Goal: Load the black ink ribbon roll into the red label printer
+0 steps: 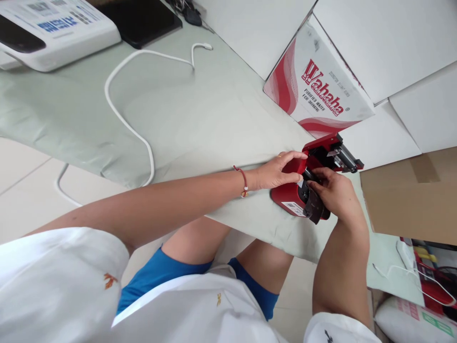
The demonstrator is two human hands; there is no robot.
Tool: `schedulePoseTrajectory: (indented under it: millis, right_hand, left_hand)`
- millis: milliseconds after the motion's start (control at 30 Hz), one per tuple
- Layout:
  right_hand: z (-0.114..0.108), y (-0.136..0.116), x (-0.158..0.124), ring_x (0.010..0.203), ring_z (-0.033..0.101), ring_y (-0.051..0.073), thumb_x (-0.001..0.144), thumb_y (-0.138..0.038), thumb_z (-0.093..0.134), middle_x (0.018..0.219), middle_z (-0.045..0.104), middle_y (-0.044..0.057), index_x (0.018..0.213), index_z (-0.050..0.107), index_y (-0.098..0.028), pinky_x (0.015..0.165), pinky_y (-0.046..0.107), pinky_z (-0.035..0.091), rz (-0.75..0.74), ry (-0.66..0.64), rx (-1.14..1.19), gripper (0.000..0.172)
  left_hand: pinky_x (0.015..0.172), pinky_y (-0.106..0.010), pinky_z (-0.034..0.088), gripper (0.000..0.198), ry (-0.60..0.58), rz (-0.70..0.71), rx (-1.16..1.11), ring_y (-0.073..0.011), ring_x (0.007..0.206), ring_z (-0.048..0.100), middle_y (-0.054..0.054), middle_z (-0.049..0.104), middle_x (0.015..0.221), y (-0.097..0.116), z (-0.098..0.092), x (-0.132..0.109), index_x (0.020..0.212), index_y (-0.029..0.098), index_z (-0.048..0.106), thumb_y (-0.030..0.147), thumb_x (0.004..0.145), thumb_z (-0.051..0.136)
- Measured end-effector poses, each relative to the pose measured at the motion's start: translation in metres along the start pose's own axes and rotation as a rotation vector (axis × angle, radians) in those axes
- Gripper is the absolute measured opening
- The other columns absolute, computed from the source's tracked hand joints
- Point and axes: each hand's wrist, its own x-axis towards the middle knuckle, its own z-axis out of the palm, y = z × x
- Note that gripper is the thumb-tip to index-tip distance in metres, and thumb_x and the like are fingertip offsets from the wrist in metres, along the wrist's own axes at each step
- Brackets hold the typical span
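A small red device that looks like a label printer (pixel 287 197) sits on the pale green cloth, its lid (pixel 323 142) swung up and a dark roller mechanism showing on it. My left hand (pixel 276 171) grips the red edge of its opening, thumb and forefinger set apart on it. Inside the opening, my right hand (pixel 333 188) has its fingers closed on a dark roll, partly hidden by them. From that roll a loose black strip (pixel 315 207) hangs over the printer's front. A white printed sticker (pixel 293 208) shows on the red body.
A white cable (pixel 117 112) curls over the cloth-covered surface (pixel 214 109). At the far left are a white box-like device (pixel 82 43) and a black tablet-like slab (pixel 146 24). Behind the printer stand a Wahaha carton (pixel 317 85), white boxes (pixel 392 43) and a brown cardboard box (pixel 410 200).
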Motion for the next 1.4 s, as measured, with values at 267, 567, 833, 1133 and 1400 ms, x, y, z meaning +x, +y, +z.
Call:
schedulePoseTrajectory:
  millis: [267, 567, 833, 1133, 1400]
  right_hand:
    - [-0.008, 0.001, 0.010, 0.097, 0.078, 0.027, 0.091, -0.032, 0.070, 0.116, 0.085, 0.009, 0.127, 0.080, -0.022, 0.087, 0.040, 0.056, -0.051, -0.136, -0.036, 0.039]
    - [-0.005, -0.004, 0.007, 0.092, 0.077, 0.025, 0.087, -0.027, 0.072, 0.110, 0.085, 0.010, 0.122, 0.078, -0.022, 0.081, 0.036, 0.055, -0.036, -0.039, -0.056, 0.036]
    - [-0.016, -0.001, -0.019, 0.067, 0.066, 0.020, 0.087, -0.048, 0.077, 0.085, 0.079, 0.005, 0.119, 0.078, -0.022, 0.068, 0.036, 0.054, 0.030, 0.064, 0.138, 0.041]
    - [-0.012, 0.045, -0.040, 0.066, 0.053, 0.013, 0.085, -0.053, 0.085, 0.084, 0.069, 0.000, 0.117, 0.079, -0.022, 0.059, 0.028, 0.044, 0.188, 0.271, 0.587, 0.046]
    - [0.011, 0.072, -0.026, 0.056, 0.042, 0.012, 0.084, -0.070, 0.071, 0.066, 0.058, -0.003, 0.108, 0.077, -0.017, 0.052, 0.027, 0.035, 0.306, 0.255, 0.449, 0.058]
  left_hand:
    - [0.140, -0.055, 0.028, 0.064, -0.008, -0.004, 0.016, -0.0316, 0.159, 0.045, -0.011, 0.055, 0.161, 0.002, -0.002, -0.001, 0.147, 0.029, 0.055, 0.042, 0.086, 0.068]
    - [0.138, -0.053, 0.032, 0.062, 0.016, 0.015, 0.018, -0.0301, 0.155, 0.049, -0.010, 0.057, 0.158, -0.006, 0.002, 0.004, 0.145, 0.030, 0.056, 0.042, 0.086, 0.069]
    - [0.138, -0.054, 0.031, 0.067, 0.015, -0.014, 0.019, -0.0316, 0.156, 0.047, -0.013, 0.056, 0.159, -0.005, 0.001, 0.004, 0.148, 0.027, 0.057, 0.045, 0.085, 0.071]
    - [0.138, -0.051, 0.032, 0.068, -0.016, -0.039, 0.009, -0.0305, 0.157, 0.047, -0.012, 0.053, 0.162, 0.001, -0.002, 0.001, 0.151, 0.027, 0.055, 0.044, 0.088, 0.071]
    - [0.138, -0.052, 0.031, 0.064, -0.029, -0.052, 0.013, -0.0307, 0.156, 0.046, -0.011, 0.053, 0.161, 0.004, -0.004, -0.001, 0.148, 0.030, 0.054, 0.042, 0.087, 0.070]
